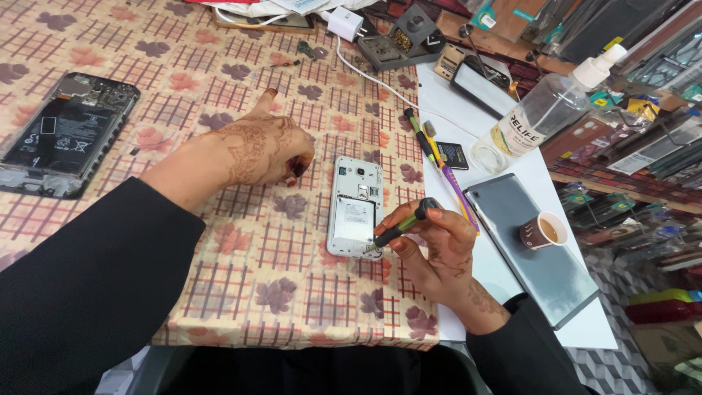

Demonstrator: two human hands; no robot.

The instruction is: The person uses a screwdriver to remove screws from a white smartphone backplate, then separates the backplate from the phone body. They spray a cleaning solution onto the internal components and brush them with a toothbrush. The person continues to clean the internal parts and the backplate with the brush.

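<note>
Left hand point(259, 150) rests on the patterned tablecloth point(219, 241), fingers curled, holding nothing visible. White opened phone point(355, 207) lies just right of it. Right hand point(439, 245) pinches a green-handled screwdriver point(401, 227), tip at the phone's lower edge.

Table point(241, 292) covered with checked, leaf-patterned cloth; bearing opened white smartphone point(355, 207), dismantled black phone point(66, 132), grey tablet point(534, 249), clear plastic bottle point(541, 110).

White phone point(355, 208) on a checked tablecloth point(241, 241) (maroon leaves), green-black screwdriver point(404, 225).
</note>
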